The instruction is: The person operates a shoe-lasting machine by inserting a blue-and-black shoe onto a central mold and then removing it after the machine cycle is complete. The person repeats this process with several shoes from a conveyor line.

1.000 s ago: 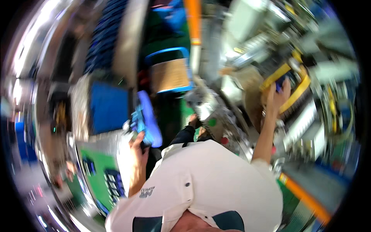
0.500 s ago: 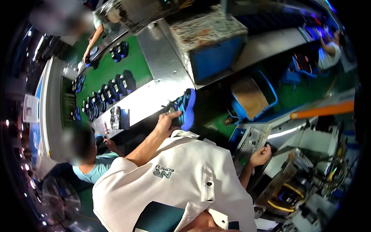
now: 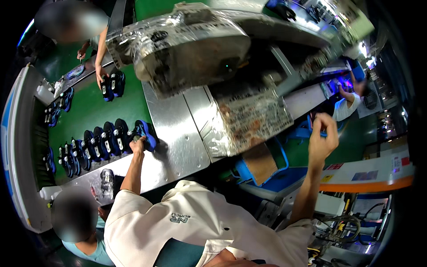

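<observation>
The wearer's left hand [image 3: 137, 143] gripped a black-and-blue sneaker [image 3: 147, 131], its fingers closed near the lower end, at the right edge of the green surface [image 3: 98, 107], where this met a bare metal plate [image 3: 178, 147]. The sneaker stood at the right-hand end of a row of sneakers [image 3: 108, 139] ranged along the surface's near edge; whether its sole bore on the surface could not be told. The step in hand was judged to be its setting beside the row. The next move would have called for aligning the sneaker with its neighbours and loosening the fingers without disturbing them. Its long axis ran from the far side toward the near edge, slanting slightly rightward, roughly parallel with the neighbouring sneakers; the blue sole faced the plate. Which end was the toe could not be distinguished. The right hand [image 3: 324, 139] was raised well apart from the surface, fingers loosely bent, with nothing visible in its grasp. A co-worker's hand [image 3: 102, 78] reached a sneaker pair [image 3: 112, 86] beyond the row.
</observation>
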`<state>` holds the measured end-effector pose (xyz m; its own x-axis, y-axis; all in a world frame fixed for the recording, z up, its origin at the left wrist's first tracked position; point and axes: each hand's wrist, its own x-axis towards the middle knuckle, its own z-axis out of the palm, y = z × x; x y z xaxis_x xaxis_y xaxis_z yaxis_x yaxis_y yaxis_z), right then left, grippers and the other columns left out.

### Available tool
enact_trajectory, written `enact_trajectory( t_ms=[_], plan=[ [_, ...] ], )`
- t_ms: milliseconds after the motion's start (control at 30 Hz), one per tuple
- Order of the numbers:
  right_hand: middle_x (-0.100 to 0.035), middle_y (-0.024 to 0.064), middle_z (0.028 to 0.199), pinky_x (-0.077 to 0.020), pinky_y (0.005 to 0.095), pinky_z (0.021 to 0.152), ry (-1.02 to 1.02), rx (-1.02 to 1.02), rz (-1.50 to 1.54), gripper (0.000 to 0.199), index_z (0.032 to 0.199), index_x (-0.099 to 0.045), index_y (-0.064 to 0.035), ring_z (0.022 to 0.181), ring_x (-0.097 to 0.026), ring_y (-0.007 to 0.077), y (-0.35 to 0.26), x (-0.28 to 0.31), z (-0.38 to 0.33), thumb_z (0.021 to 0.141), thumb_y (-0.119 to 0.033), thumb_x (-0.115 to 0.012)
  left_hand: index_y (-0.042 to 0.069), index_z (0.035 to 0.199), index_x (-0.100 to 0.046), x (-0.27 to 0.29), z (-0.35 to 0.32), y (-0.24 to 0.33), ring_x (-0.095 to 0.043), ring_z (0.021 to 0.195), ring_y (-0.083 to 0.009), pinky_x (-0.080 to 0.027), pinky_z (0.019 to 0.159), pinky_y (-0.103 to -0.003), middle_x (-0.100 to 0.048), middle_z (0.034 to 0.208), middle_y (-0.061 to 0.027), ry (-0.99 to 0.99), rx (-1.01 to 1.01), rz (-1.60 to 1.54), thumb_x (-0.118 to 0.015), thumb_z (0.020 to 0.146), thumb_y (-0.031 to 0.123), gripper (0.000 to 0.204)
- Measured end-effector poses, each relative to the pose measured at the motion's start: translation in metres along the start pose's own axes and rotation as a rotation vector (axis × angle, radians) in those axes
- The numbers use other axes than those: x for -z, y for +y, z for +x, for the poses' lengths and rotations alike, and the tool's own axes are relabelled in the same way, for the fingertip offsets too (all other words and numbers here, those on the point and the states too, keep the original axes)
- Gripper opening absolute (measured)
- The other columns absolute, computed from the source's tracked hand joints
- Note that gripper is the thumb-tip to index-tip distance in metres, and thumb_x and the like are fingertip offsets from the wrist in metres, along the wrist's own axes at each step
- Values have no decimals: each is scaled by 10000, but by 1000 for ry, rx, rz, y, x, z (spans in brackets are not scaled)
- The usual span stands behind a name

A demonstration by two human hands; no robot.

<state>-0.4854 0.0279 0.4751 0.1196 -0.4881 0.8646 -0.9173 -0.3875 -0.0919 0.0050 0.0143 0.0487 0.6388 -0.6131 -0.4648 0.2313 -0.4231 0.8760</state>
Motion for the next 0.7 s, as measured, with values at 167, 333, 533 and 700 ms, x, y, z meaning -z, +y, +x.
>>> enact_trajectory(
  t_ms=[167,333,533,700],
  plan=[
    [-625,84,846,-484,272,655,-257,247,-6,120,880,-623,-14,734,-605,184,-19,-110,151,768,31,-613,-92,1179,-449,-25,24,23,-599,947,-388,-453,850,-428,-610,1023,-248,168,-135,530,-731,694,216,640],
    [-642,129,1070,-458,302,859,-544,134,-243,358,1115,-613,-45,987,-614,219,95,-239,264,846,-280,-638,-28,1269,-380,-51,44,-39,-516,1046,-406,-411,901,-438,-517,1157,-251,237,-498,583,-687,731,180,653],
    [-522,220,1249,-332,379,1000,-539,-262,-487,849,1302,-459,7,1182,-480,306,295,-324,337,769,-650,-524,26,1274,-350,-50,27,-13,-494,1066,-399,-400,899,-440,-497,1173,-215,164,-325,444,-676,718,92,648],
    [-550,194,1189,-366,358,940,-526,-346,-382,823,1307,-457,0,1098,-509,273,306,-329,322,744,-588,-580,9,1312,-306,-62,23,3,-449,1138,-393,-367,964,-427,-427,1255,-237,93,-167,398,-684,702,89,722]
  ],
)
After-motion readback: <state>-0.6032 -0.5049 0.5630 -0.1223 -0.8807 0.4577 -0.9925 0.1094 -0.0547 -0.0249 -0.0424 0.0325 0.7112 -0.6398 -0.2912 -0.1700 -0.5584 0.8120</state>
